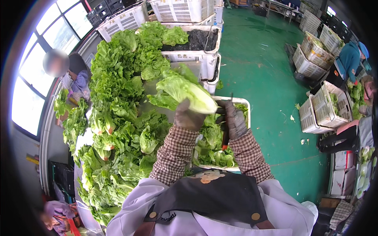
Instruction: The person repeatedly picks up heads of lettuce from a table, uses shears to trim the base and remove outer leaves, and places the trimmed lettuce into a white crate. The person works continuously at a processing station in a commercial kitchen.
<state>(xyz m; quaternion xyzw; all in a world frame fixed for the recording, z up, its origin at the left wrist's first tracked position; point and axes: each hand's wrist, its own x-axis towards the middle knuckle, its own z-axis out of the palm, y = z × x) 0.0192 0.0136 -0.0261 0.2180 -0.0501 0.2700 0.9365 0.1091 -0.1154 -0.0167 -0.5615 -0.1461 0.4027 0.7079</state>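
Note:
My left hand, in a dark worn glove, is closed around the base of a lettuce head. The pale stem end points right and the leafy end points up and left. My right hand, gloved too, is wrapped around what looks like a small knife with a dark handle and an orange end. Its fingertips are close to the stem; the blade is hard to make out. Below both hands stands a white crate with loose green lettuce in it.
A large heap of lettuce covers the table to the left. White crates are stacked ahead, one lined with black plastic. Green floor lies to the right, where co-workers work by more crates. Another person is at the left.

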